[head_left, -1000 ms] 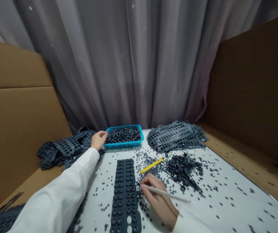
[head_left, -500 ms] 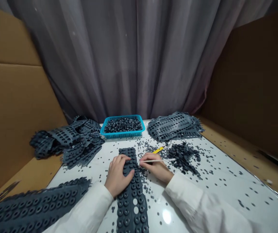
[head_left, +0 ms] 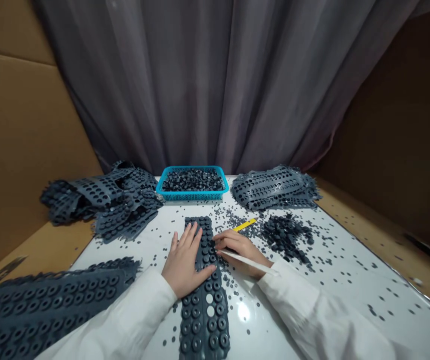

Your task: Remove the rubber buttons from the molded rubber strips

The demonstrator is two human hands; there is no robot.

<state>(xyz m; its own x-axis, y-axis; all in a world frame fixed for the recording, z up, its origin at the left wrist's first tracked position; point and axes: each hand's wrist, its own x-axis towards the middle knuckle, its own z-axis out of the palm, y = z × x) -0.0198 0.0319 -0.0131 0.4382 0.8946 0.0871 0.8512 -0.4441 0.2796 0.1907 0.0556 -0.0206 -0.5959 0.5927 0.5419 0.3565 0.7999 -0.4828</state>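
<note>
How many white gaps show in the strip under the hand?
2: the upper gap below the left hand in the picture, the lower gap beneath it, both right of centre on the dark strip. The hand may hide others.

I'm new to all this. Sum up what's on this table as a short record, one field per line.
Left hand: spread open over the dark ringed strip
Right hand: at the strip's right edge, holding a thin white stick
Blue basket: beyond the strip, filled with small dark pieces
Yellow tool: lying beyond the right hand
Loose pile: dark pieces, right of the yellow tool
</note>
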